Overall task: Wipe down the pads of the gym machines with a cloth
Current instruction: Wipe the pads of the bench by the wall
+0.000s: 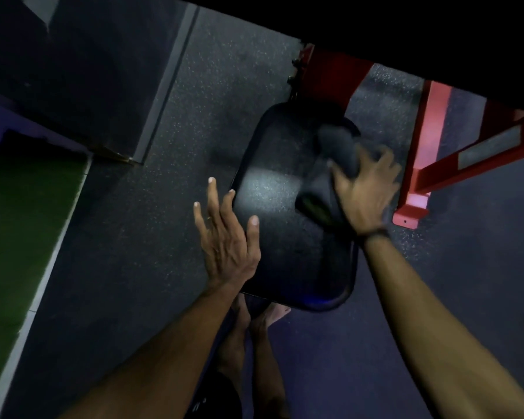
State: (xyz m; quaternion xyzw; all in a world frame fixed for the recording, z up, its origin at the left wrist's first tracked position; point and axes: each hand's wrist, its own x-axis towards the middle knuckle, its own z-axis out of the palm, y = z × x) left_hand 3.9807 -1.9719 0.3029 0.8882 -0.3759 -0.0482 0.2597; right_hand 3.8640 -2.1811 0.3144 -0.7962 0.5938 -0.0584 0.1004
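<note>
A black seat pad [285,213] of a red-framed gym machine lies below me, with a light reflection near its middle. My right hand [365,189] presses a dark cloth [330,164] flat against the pad's right side; the hand and cloth are motion-blurred. My left hand [227,237] rests with spread fingers on the pad's left edge, holding nothing. A dark band circles my right wrist.
The red machine frame [424,152] rises to the right of the pad, with a foot plate bolted to the floor. Speckled dark rubber flooring [152,225] surrounds it. A green turf strip [22,213] runs along the left. My bare feet [254,322] stand under the pad's near end.
</note>
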